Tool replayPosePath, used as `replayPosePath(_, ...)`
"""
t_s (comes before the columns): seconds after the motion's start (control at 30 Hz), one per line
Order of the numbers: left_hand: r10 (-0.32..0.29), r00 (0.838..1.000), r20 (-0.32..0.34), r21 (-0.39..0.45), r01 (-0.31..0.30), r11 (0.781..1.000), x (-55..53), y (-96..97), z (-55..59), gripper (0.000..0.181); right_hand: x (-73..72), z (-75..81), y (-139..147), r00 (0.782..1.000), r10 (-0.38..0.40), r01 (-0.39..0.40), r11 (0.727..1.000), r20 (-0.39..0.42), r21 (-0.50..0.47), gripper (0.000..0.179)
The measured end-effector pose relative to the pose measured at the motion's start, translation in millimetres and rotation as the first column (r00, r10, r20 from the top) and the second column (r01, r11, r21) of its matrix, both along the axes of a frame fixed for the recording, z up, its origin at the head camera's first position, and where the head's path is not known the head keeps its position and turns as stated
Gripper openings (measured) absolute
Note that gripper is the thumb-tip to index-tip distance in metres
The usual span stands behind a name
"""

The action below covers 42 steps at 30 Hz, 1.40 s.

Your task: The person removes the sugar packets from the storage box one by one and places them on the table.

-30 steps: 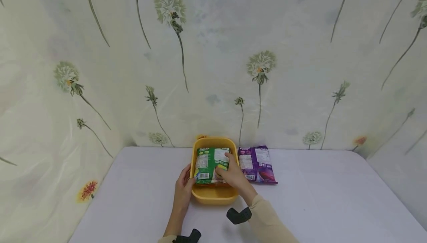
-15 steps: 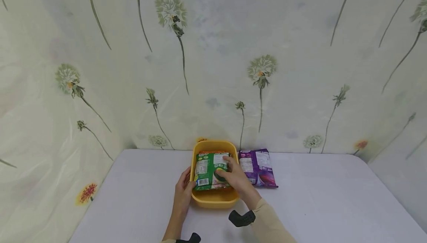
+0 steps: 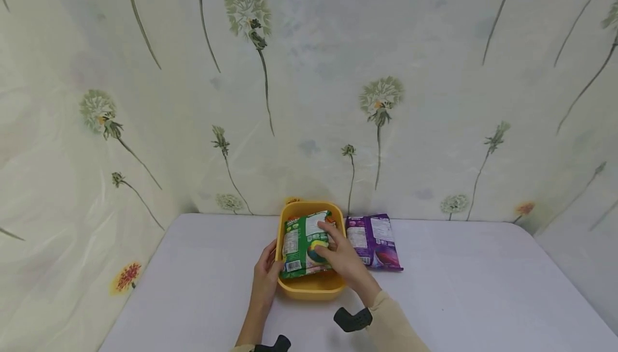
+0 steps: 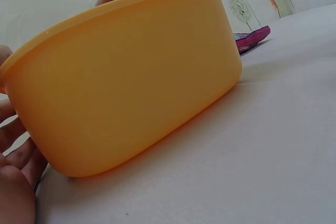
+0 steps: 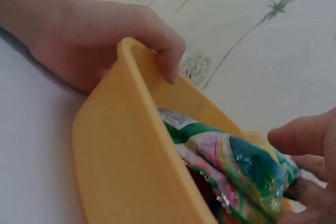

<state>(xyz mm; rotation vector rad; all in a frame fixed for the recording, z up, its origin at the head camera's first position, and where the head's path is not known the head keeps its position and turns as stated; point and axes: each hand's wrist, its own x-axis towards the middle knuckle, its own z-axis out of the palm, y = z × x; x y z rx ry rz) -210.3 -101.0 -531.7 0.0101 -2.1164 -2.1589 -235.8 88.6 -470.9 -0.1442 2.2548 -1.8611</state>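
Note:
My left hand (image 3: 265, 274) grips the left wall of a yellow plastic tub (image 3: 313, 294), thumb hooked over the rim and fingers against the outside. Inside the tub lies a green printed packet (image 3: 301, 242), tilted, with its barcode end toward the left hand. At its right edge is my right hand (image 3: 345, 261), holding the packet with thumb on top and fingers around the edge; the right wrist view shows the packet (image 5: 241, 166) bunched up there. Part of a red-orange packet (image 3: 331, 222) shows beneath the green one, mostly hidden.
A purple packet (image 3: 374, 240) lies flat on the white table (image 3: 458, 282), just right of the tub. A curtain with dandelion prints (image 3: 309, 100) hangs behind the table's back edge. Black straps (image 3: 353, 320) sit on the wrists.
The green packet has shifted slightly toward the near left and turned, its right end now raised, exposing more red-orange packet at right. The right hand moved with it; the left hand kept its place.

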Motion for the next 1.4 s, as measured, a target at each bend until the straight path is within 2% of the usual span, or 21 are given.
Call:
replayPosePath(0.1, 0.018, 1.000, -0.007, -0.003, -0.018, 1.000, -7.0, -2.0, -14.3, 0.052, 0.5, -6.6, 0.6, 0.999, 0.008, -0.007, 1.000, -0.050, 0.024, 0.054)
replayPosePath(0.13, 0.020, 1.000, -0.007, -0.005, -0.020, 1.000, -7.7, -2.2, -15.1, 0.052, 1.0, -8.7, 0.8, 0.998, 0.009, -0.006, 0.999, -0.067, 0.037, 0.053)
replayPosePath(0.43, -0.010, 1.000, -0.002, -0.002, 0.010, 1.000, -4.4, -3.6, -2.5, 0.054, 9.9, -16.3, -0.5, 0.979, 0.002, 0.001, 1.000, -0.203, 0.015, 0.052)
replayPosePath(0.53, 0.005, 1.000, 0.000, -0.016, -0.005, 1.000, -6.3, -4.7, -7.0, 0.054, 10.9, -19.9, -0.6, 0.969, -0.010, 0.015, 1.000, -0.248, 0.019, 0.052)
replayPosePath(0.7, 0.026, 0.999, -0.023, -0.022, -0.027, 0.999, -8.0, -6.1, -15.6, 0.053, 11.0, -25.1, -0.6, 0.956, -0.024, 0.014, 0.999, -0.293, -0.039, 0.051)
replayPosePath(0.9, 0.013, 1.000, -0.001, -0.017, -0.013, 1.000, -10.5, -2.1, -17.9, 0.054, 14.2, -25.2, 5.7, 0.958, -0.071, 0.046, 0.994, -0.277, -0.094, 0.049)
replayPosePath(1.2, 0.028, 0.999, 0.026, -0.031, -0.027, 0.999, -10.3, -3.0, -18.6, 0.055, 17.8, -25.4, 8.4, 0.962, -0.086, 0.040, 0.983, -0.259, -0.177, 0.049)
replayPosePath(1.4, 0.019, 1.000, 0.000, -0.041, -0.019, 0.999, -10.9, -1.8, -18.2, 0.055, 17.6, -24.2, 10.4, 0.970, -0.100, 0.044, 0.968, -0.220, -0.248, 0.048)
